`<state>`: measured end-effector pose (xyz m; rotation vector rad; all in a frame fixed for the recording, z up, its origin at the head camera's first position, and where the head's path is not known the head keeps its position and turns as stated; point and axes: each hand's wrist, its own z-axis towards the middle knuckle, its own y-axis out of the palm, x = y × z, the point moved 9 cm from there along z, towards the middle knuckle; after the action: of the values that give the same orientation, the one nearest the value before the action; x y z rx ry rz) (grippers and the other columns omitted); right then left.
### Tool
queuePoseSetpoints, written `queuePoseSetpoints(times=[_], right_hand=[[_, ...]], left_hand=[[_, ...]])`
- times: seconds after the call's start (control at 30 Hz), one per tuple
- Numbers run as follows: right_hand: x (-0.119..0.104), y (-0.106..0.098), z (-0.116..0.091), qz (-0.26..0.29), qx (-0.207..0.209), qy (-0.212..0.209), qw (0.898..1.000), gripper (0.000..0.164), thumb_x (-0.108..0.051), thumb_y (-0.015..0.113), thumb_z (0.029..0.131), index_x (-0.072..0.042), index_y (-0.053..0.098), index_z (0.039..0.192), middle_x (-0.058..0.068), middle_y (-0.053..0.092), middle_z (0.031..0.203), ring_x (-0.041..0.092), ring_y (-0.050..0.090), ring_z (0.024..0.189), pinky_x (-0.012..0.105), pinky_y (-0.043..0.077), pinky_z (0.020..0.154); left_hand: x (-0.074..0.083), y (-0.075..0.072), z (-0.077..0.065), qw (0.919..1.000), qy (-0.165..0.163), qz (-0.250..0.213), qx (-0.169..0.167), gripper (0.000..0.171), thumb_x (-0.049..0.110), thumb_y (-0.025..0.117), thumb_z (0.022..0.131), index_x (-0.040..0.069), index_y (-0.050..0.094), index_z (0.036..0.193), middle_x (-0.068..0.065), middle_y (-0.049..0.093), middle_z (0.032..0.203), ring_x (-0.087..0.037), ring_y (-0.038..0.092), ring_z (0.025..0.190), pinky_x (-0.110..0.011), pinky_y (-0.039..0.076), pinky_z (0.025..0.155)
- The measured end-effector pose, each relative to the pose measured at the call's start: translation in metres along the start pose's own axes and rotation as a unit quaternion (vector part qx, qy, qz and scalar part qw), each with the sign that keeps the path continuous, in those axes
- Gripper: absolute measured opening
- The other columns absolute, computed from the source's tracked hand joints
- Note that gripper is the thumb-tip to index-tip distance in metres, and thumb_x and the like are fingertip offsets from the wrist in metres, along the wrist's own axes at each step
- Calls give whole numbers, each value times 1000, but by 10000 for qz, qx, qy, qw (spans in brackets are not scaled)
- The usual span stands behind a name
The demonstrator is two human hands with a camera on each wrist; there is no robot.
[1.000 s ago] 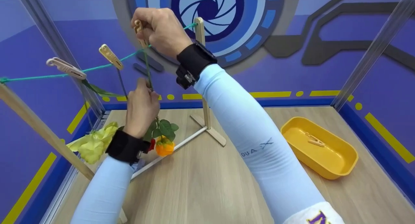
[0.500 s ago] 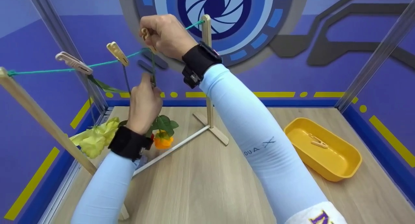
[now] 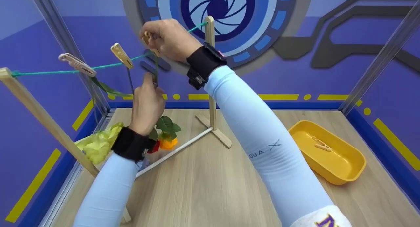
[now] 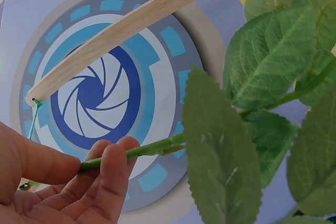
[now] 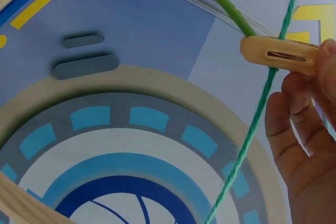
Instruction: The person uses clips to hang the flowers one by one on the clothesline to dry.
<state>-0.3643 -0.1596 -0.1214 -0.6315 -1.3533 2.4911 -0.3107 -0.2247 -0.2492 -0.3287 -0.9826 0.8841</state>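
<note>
In the head view, my right hand [image 3: 172, 39] pinches a wooden clothespin [image 5: 278, 55] between thumb and fingers. The clothespin sits across the green line [image 5: 257, 114], and the top of a green stem [image 5: 226, 6] meets its tip. Below the line, my left hand [image 3: 147, 105] pinches that stem between thumb and fingertips, and serrated leaves [image 4: 268, 56] fan out beyond the fingers. An orange flower [image 3: 168, 143] hangs head down under green leaves [image 3: 165, 123], beside a red flower [image 3: 153, 147] partly hidden by the left wrist.
Two more clothespins, a pale one [image 3: 77, 64] and a tan one [image 3: 121, 56], grip stems on the line. Pale yellow petals [image 3: 98, 148] hang at left. Wooden posts [image 3: 210, 33] hold the line. A yellow tray [image 3: 341, 172] at right holds a clothespin [image 3: 322, 145].
My right hand and its clothespin have come down a little toward the line. The orange flower has risen slightly and more of the red one shows. The head view has shifted slightly.
</note>
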Motion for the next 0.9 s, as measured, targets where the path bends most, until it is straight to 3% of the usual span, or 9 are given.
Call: queuePoseSetpoints(times=[0.17,0.4,0.6,0.9], right_hand=[[-1,0,-1,-72,-91,47,9999,29,-2,54,106,-7,68,131,8,70,121,17,65,111,19,51,93],[-2,-2,-2,-21,-91,-29,10000,29,-7,53,108,-5,65,134,9,70,122,18,66,107,20,50,91],[3,-11,-8,171,17,123,9998,29,-13,59,106,-6,66,134,6,71,123,15,66,109,20,48,91],[18,-23,-35,259,143,11,9996,26,-12,61,104,-1,68,127,13,71,123,21,66,111,29,50,95]], left_hand=[[-1,1,0,9999,-57,-66,-60,28,-2,43,104,-6,46,131,-22,66,92,-35,56,62,-38,33,57],[-1,4,0,9998,-56,-137,-98,26,-2,44,104,-6,46,129,-19,56,83,-33,51,63,-38,32,58],[1,5,0,9995,-105,-228,-165,26,0,41,106,-6,44,131,-17,50,82,-31,45,62,-39,30,60],[1,5,-1,9987,-370,-161,-299,33,2,42,105,-6,45,136,-19,56,89,-33,52,72,-39,35,66]])
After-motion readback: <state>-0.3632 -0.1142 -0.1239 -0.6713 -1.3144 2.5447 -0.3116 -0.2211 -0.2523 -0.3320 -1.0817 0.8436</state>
